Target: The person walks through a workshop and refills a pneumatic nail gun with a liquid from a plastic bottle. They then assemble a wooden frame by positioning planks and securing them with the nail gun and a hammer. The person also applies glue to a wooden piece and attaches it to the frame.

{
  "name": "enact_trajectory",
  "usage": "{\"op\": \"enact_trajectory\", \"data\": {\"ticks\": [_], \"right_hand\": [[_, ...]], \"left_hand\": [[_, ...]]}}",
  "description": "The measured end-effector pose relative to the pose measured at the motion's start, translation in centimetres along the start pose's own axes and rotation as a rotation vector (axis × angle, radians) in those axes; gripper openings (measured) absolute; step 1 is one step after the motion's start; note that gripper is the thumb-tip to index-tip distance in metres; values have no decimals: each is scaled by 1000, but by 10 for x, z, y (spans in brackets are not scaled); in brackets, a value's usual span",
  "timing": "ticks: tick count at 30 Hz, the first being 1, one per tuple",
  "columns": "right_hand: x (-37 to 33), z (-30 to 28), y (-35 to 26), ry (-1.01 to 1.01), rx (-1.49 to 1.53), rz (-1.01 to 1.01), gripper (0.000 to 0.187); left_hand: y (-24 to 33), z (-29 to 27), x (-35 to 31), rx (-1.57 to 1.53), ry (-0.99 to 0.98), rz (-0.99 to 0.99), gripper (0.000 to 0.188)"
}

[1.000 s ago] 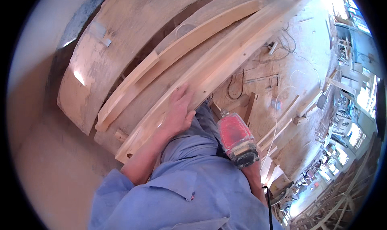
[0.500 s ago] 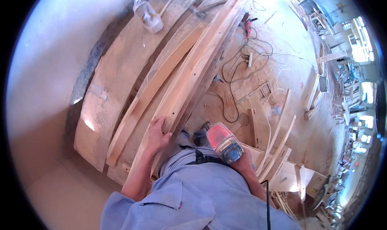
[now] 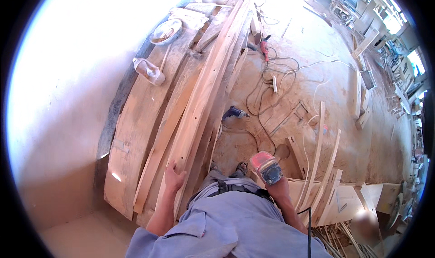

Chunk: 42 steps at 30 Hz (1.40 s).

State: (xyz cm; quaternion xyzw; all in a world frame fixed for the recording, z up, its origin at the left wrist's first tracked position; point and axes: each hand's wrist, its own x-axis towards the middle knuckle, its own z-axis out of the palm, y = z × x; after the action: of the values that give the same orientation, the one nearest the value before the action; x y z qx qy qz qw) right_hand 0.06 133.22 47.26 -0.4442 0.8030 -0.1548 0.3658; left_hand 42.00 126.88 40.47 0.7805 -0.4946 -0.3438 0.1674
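A long pale wooden beam (image 3: 206, 88) with several small dark holes runs away from me on the left. My left hand (image 3: 174, 179) rests on its near end, thumb and forefinger apart, gripping nothing. On the right, just in front of my waist, my right hand (image 3: 278, 188) is closed round a power sander (image 3: 267, 168) with a red flat face and a blue-grey body. The sander is held in the air, apart from the beam. A black cord (image 3: 309, 231) hangs beside my right forearm.
Planks (image 3: 136, 142) lie left of the beam, bearing a cut-open plastic jug (image 3: 149, 71) and a round basin (image 3: 166, 31). On the dusty floor are a blue drill (image 3: 234, 113), a red power tool (image 3: 264, 49) and tangled cords. Wooden strips (image 3: 317, 154) stand at my right.
My view has shifted, so the basin and blue drill show more fully. The sander has turned slightly in my right hand. My left hand stays on the beam.
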Motion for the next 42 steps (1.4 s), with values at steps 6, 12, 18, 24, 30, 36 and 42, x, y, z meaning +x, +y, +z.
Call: {"op": "enact_trajectory", "data": {"ticks": [6, 12, 18, 24, 30, 36, 42], "right_hand": [[38, -15, 15, 78, -56, 102, 25], [67, -34, -19, 129, -148, 222, 29], [110, -41, -39, 224, -61, 290, 38], [153, -46, -39, 227, -57, 318, 47], [202, -59, 21, 258, -15, 330, 67], [281, -91, 20, 131, 240, 545, 57], [448, -119, 44, 26, 417, 611, 41]], "left_hand": [[14, 21, 15, 199, 130, 47, 85], [42, 5, 28, 188, 27, -52, 80], [86, 30, 120, -52, -34, 131, 72], [204, 58, 220, -8, 97, 459, 67], [219, 103, 274, 159, 118, 595, 64], [226, 102, 274, 147, 122, 531, 61], [289, 135, 326, 145, 231, 264, 71]]}}
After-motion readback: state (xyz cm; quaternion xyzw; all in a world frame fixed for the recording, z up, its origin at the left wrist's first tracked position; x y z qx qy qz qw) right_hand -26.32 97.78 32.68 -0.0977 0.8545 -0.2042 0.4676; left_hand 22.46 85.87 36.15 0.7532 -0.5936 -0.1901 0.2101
